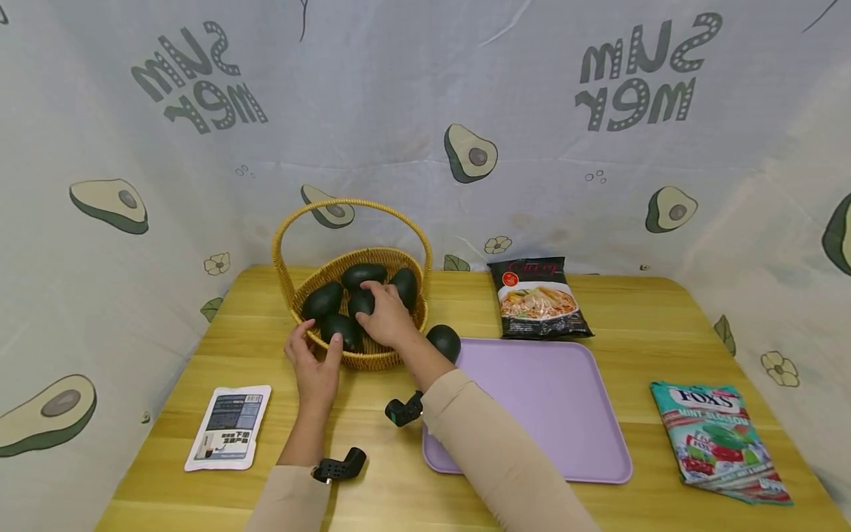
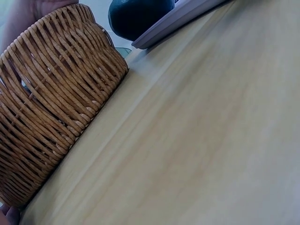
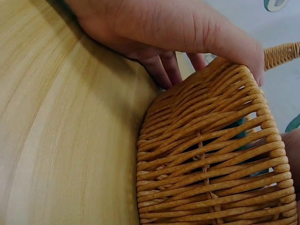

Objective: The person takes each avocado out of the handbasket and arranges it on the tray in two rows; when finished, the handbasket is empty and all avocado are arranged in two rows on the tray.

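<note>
At the far left of a yellow-toned wooden tabletop, your right hand reaches into a round, golden-brown woven basket and grasps a dark green, egg-shaped avocado at its middle, partly covered by your fingers. Your left hand holds the basket's near left rim; the right wrist view shows its thumb bent over the weave, with fingers against the outer side.

Around the grasped fruit lie four more dark green avocados: one at left, one at the far side, one at right and one at the near side. A tall, arched yellow handle rises over the basket. Another dark green avocado sits at the far left corner of a flat lavender tray, to the basket's right, with your right forearm across the tray's left part.

Just beyond the tray lies a black noodle packet with a food picture. Well to the right is a teal and red FOX'S candy bag; at near left, a white rectangular pouch with a dark printed panel.
</note>
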Motion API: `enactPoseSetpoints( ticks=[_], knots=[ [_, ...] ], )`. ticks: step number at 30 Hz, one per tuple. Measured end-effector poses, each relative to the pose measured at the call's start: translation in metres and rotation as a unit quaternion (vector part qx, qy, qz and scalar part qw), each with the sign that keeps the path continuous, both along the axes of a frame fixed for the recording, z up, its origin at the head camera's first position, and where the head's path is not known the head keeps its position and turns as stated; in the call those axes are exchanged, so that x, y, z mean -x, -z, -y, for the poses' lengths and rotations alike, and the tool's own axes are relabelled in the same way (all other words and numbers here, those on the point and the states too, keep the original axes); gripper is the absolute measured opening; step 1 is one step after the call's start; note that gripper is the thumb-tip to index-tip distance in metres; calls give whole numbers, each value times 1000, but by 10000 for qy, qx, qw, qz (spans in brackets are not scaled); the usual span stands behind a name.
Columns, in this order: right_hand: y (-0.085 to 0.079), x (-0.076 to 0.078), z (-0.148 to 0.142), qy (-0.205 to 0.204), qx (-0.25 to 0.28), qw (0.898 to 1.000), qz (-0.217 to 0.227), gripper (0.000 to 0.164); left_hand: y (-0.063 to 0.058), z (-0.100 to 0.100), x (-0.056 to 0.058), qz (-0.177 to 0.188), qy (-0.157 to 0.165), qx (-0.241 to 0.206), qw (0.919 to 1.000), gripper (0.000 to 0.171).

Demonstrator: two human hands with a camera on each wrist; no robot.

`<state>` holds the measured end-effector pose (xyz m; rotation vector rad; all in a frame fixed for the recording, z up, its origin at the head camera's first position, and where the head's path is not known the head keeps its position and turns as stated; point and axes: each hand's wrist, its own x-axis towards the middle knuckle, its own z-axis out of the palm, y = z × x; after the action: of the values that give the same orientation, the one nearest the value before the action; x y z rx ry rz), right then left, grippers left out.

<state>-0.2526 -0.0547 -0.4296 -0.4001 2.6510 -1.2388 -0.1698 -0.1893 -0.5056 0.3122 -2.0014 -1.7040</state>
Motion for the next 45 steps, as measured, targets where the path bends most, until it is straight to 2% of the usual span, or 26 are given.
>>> enactPoseSetpoints(
  ticks=[11,18,24,30,35,41,45],
  knots=[
    [-8,-8,-8,-251,603,9966,-493,68,1,-2,4,-146,-36,-3,9999,54],
    [-26,-26,-21,-432,1152,9906,-601,69,1,-1,4,-30,-90,8,10000,53],
    [-35,-43,-36,-317,1288,9894,-594,70,3,0,3,51,-88,-48,9999,53],
    [-32,-63,-56,-269,1465,9875,-513,68,4,0,2,20,-108,-91,9999,54],
    [-29,-76,-75,-52,1413,9889,-458,68,4,-1,3,8,-129,-168,9998,54],
    [-25,-77,-101,123,1506,9879,-347,70,5,0,3,74,-132,-177,9997,53],
    [-22,-77,-118,327,1345,9901,-252,70,5,1,2,92,-82,-156,9998,53]
  ],
)
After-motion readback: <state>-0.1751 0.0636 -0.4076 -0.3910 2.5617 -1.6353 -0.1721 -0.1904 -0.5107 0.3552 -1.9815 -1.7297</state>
